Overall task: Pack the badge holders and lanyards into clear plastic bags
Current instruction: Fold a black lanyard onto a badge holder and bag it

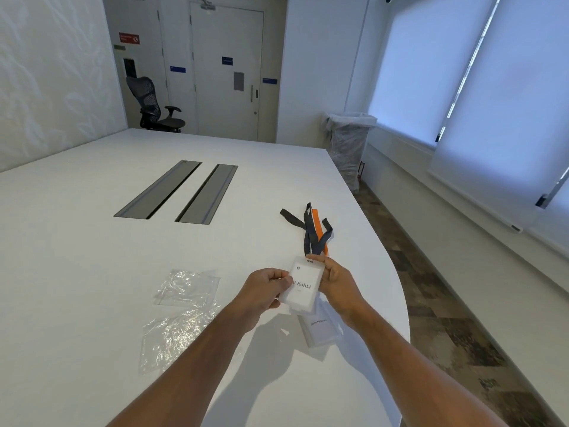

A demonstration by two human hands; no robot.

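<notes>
Both hands met above the near right part of the white worktop (92, 241), sharing one frosted badge holder (303, 283) raised off the surface. The left hand (264, 291) was closed on the holder's left edge, thumb on the front face and fingers curled behind it, so the first letters of the printed name were partly covered. The right hand (337, 283) was pinched at the holder's top right corner, thumb and forefinger pressed together where the lanyards joined it, the other fingers folded along the right edge. From that pinch a bundle of dark lanyards (308, 232) and one orange lanyard (320, 231) ran away from the person and lay on the worktop, their far ends fanned out near the curved right edge. A second badge holder (320, 329) lay flat on the worktop just below and behind the held one, partly hidden by the right wrist. Two clear plastic bags lay well to the left of the hands: the far bag (187, 288) and the near bag (172, 340), both crumpled, flat and apart from the holders. Two grey cable hatches (177, 191) sat further back in the worktop.
</notes>
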